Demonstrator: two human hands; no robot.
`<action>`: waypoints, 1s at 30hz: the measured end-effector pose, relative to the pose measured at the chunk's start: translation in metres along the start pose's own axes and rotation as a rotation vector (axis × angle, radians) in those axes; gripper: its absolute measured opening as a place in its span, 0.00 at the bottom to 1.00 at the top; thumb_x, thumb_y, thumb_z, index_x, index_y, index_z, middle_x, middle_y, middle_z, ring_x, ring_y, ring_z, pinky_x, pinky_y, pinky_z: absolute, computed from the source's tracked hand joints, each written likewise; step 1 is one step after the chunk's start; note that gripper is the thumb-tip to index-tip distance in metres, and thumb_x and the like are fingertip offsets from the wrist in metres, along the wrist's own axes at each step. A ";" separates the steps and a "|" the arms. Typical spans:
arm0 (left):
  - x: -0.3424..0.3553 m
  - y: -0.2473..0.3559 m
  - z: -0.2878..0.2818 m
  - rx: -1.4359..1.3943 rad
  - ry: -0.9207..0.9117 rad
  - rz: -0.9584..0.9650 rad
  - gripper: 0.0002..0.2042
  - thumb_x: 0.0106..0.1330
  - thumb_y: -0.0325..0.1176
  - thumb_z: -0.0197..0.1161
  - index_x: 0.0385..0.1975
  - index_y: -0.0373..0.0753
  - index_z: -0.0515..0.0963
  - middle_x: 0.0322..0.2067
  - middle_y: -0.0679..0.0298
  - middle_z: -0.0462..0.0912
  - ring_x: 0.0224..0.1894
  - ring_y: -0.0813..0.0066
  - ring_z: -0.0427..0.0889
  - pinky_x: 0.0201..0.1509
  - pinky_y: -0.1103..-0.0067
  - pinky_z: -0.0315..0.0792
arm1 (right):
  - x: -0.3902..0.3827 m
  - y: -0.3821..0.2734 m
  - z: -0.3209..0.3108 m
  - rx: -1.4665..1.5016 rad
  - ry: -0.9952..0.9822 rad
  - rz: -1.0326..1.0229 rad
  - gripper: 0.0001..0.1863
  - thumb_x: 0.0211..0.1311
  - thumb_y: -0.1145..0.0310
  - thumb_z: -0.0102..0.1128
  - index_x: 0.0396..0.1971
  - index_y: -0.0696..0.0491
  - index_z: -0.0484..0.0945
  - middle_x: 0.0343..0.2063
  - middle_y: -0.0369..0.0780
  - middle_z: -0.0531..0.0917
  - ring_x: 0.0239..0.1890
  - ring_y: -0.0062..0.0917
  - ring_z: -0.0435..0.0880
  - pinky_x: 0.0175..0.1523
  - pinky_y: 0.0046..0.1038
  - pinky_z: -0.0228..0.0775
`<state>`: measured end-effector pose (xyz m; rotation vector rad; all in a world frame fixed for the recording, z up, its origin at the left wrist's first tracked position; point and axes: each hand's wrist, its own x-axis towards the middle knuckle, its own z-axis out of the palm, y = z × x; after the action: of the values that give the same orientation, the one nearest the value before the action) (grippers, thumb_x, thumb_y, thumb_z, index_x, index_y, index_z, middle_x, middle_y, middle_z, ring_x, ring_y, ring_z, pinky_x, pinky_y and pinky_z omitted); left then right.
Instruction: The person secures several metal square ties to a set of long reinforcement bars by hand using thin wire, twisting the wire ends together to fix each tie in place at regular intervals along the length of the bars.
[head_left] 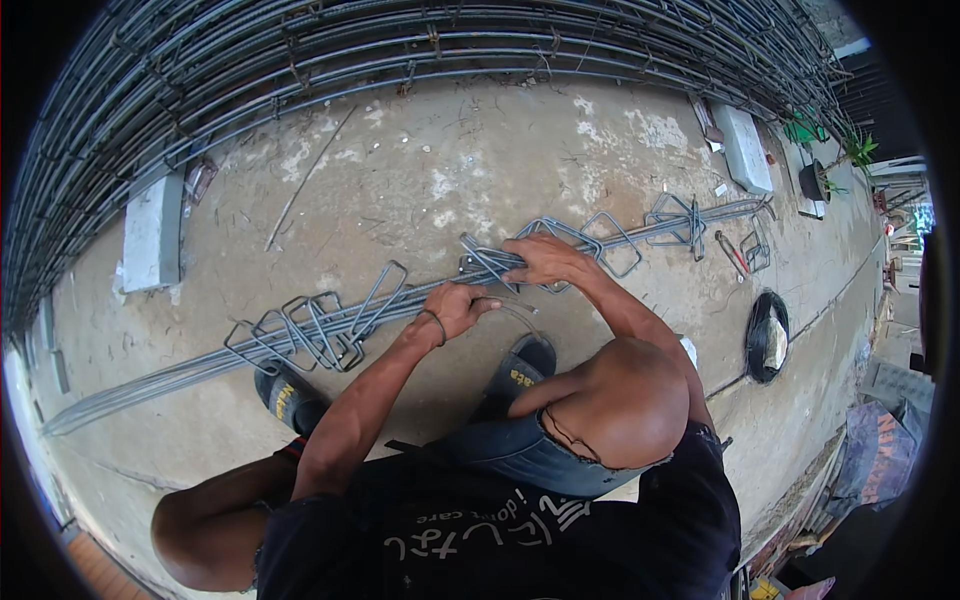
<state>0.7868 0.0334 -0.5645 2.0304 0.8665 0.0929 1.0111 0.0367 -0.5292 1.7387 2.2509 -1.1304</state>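
Long steel bars (pixel 150 383) lie in a bundle across the concrete floor in front of me. Square bent stirrups (pixel 318 325) sit around and over the bars on the left. More stirrups (pixel 482 262) are bunched at the middle, where my right hand (pixel 545 260) grips them with its fingers curled over the top. My left hand (pixel 455 310) is closed just on the near side of the bars. A thin bunch of tie wire (pixel 520 318) curves out of its fingers to the right. Both hands partly hide the bars beneath.
Stacked rebar cages (pixel 400 72) run along the far side, near a left concrete block (pixel 152 235) and a right one (pixel 745 150). Red-handled pincers (pixel 733 256) and a black wire coil (pixel 768 345) lie at right. My sandaled foot (pixel 522 368) is close to the bars.
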 end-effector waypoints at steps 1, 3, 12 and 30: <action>-0.002 -0.003 0.001 0.002 0.006 -0.002 0.16 0.61 0.49 0.60 0.31 0.41 0.81 0.22 0.54 0.79 0.29 0.53 0.79 0.35 0.67 0.71 | 0.001 -0.004 0.008 -0.070 0.009 -0.040 0.23 0.52 0.54 0.64 0.42 0.54 0.74 0.33 0.49 0.81 0.39 0.43 0.80 0.42 0.41 0.67; -0.007 -0.006 0.005 -0.012 0.060 0.025 0.16 0.60 0.49 0.60 0.31 0.41 0.81 0.22 0.54 0.79 0.29 0.53 0.79 0.36 0.67 0.71 | -0.009 -0.003 0.015 0.111 -0.009 0.090 0.21 0.54 0.52 0.63 0.35 0.56 0.76 0.28 0.48 0.80 0.36 0.44 0.80 0.40 0.41 0.68; -0.009 0.000 -0.005 -0.072 -0.037 -0.071 0.16 0.60 0.47 0.61 0.33 0.40 0.82 0.27 0.54 0.82 0.32 0.53 0.80 0.39 0.67 0.72 | -0.039 0.040 0.039 0.674 0.401 0.449 0.24 0.55 0.52 0.64 0.16 0.60 0.73 0.11 0.42 0.71 0.15 0.27 0.65 0.25 0.32 0.62; -0.008 -0.001 0.008 0.171 0.000 0.030 0.16 0.58 0.46 0.63 0.38 0.41 0.77 0.27 0.52 0.81 0.34 0.50 0.80 0.38 0.63 0.72 | -0.029 0.017 0.083 -0.202 0.122 -0.179 0.16 0.50 0.66 0.63 0.38 0.57 0.73 0.33 0.47 0.78 0.38 0.43 0.80 0.41 0.39 0.71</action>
<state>0.7834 0.0234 -0.5686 2.2033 0.8689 0.0364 1.0057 -0.0339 -0.5836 1.5961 2.5349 -0.8077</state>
